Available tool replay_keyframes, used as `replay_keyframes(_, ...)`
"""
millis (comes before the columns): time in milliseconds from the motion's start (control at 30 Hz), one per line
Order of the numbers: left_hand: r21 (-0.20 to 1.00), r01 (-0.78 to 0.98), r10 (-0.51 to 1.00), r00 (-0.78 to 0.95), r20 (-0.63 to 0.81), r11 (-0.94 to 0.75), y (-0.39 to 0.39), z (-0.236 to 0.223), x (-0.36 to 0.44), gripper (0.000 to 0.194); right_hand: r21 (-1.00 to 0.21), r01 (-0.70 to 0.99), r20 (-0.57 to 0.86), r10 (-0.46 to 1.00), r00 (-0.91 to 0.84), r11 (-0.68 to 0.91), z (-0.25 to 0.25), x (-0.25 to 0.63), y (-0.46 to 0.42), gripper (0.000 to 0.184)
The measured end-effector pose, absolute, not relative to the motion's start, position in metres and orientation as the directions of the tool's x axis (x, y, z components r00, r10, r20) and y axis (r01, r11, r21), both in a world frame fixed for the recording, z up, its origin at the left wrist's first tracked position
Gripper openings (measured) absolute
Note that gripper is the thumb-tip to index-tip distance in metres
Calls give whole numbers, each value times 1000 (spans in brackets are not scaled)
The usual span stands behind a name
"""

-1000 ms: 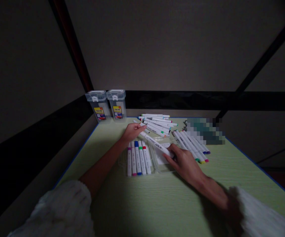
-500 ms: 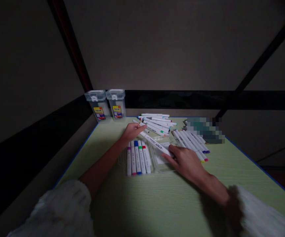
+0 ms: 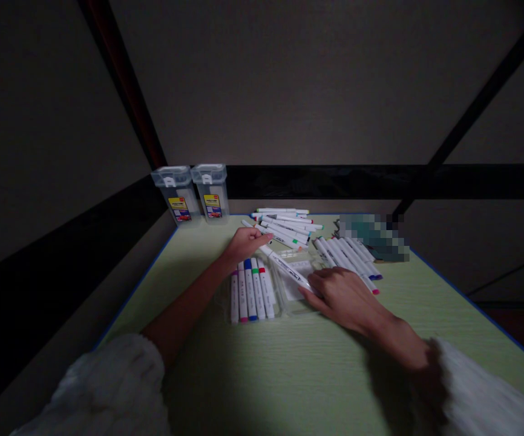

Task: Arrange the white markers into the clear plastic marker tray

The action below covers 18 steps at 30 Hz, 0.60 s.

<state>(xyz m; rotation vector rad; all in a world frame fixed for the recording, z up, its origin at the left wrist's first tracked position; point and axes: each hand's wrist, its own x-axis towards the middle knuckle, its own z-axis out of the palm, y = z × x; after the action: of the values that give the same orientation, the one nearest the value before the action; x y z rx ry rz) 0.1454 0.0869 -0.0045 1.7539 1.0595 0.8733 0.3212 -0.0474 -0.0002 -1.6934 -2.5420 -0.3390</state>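
A white marker (image 3: 286, 266) slants between my two hands over an open clear plastic case (image 3: 282, 306). My left hand (image 3: 245, 244) pinches its upper end between thumb and fingers. The lower end sits in the closed fingers of my right hand (image 3: 341, 297), which hide that tip. In the left half of the case lies a row of white markers (image 3: 253, 293) with purple, pink, blue, green and red marks. A white card (image 3: 297, 287) shows in the right half, partly behind the held marker and my right hand.
A loose pile of white markers (image 3: 287, 225) lies at the back of the green table (image 3: 262, 375). Another row of markers (image 3: 346, 254) is right of the case. Two lidded clear boxes (image 3: 210, 194) stand at the back left. A blurred greenish item (image 3: 375, 236) lies back right.
My right hand has turned slightly, knuckles more upward, and covers more of the right-hand marker row. Both hands keep hold of the marker. The view has shifted a little.
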Motion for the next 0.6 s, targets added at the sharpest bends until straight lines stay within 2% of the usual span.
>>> replay_keyframes(233, 936, 252, 911, 390, 136, -247, 82, 2, 147, 30, 155, 916, 179, 901, -394, 370, 1, 320, -48, 34)
replay_keyframes(333, 954, 216, 909, 402, 106, -207, 82, 4, 147, 24, 173, 931, 184, 918, -352, 323, 4, 321, -49, 36)
replay_keyframes(467, 970, 191, 924, 375, 71, -152, 86, 5, 144, 11, 172, 983, 182, 979, -95, 63, 11, 329, -47, 40)
replay_keyframes(600, 974, 194, 932, 361, 41, -118, 87, 4, 142, 3, 163, 969, 122, 979, 165, -184, 14, 345, -45, 44)
